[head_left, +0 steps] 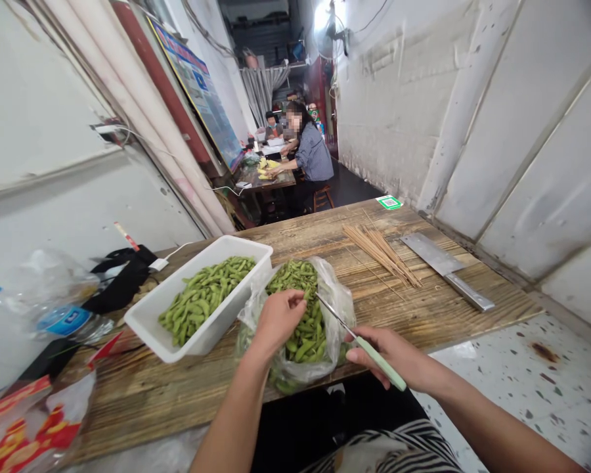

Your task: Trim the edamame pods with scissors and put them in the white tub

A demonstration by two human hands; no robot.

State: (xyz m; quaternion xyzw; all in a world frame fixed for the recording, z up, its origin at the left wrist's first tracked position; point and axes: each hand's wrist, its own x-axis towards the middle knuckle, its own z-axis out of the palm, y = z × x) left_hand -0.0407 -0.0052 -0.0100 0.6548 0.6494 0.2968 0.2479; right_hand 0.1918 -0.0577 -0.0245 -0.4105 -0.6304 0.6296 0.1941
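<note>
My left hand (282, 316) is over an open clear plastic bag (342, 295) full of green edamame pods (305, 338). Its thumb and fingertips are pinched together, and whatever lies between them is too small to make out. In my right hand (391, 355) is a small cutting tool (379, 362) with a pale green handle and a narrow metal blade; whether knife or scissors I cannot tell. The blade's tip points left, above the bag and close to my left fingers. Left of the bag, a white plastic tub (145, 332) holds more edamame pods (204, 299).
Bamboo skewers (381, 253) and a cleaver (436, 256) lie to the right on the wooden table (177, 401). A plastic bottle (73, 322) and red-printed packaging (39, 427) are at the left. Beyond, a person in a striped shirt (315, 154) sits at another table, with another person behind.
</note>
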